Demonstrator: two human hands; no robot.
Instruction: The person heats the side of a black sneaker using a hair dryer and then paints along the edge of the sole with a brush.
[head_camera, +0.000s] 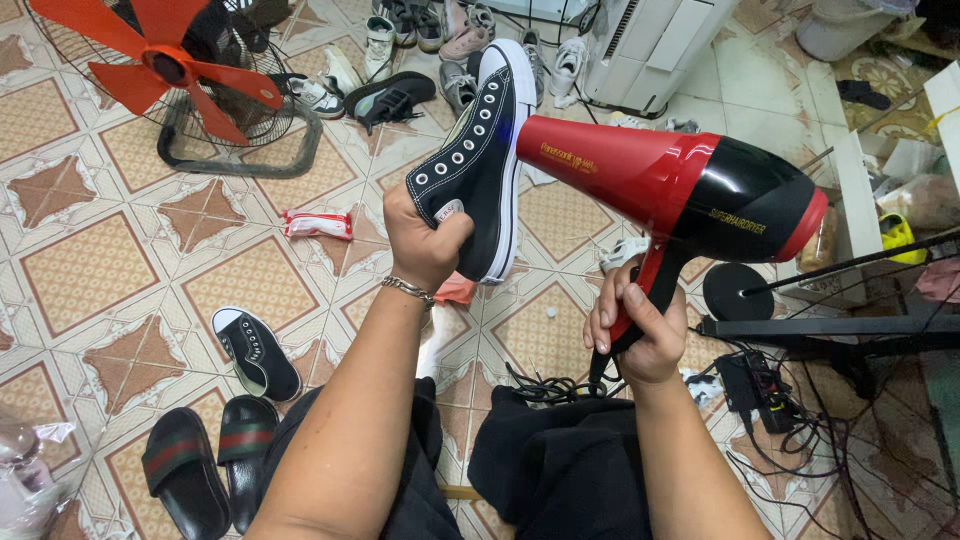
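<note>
I see a black canvas sneaker (480, 150) with white sole, white stitching and silver eyelets. The hair dryer (680, 190) is red at its barrel and black at the body, with a red handle. Far left, a fan (165, 65) has orange-red blades. The floor tiles (90, 270) show tan and cream star patterns. Near left, black slides (205, 470) carry green-and-red stripes.

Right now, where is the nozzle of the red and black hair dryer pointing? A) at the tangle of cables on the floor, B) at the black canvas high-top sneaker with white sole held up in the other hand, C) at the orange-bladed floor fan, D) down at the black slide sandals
B: the right hand grips the red and black hair dryer by its handle, its nozzle against the black canvas high-top sneaker that the left hand holds up.
</note>
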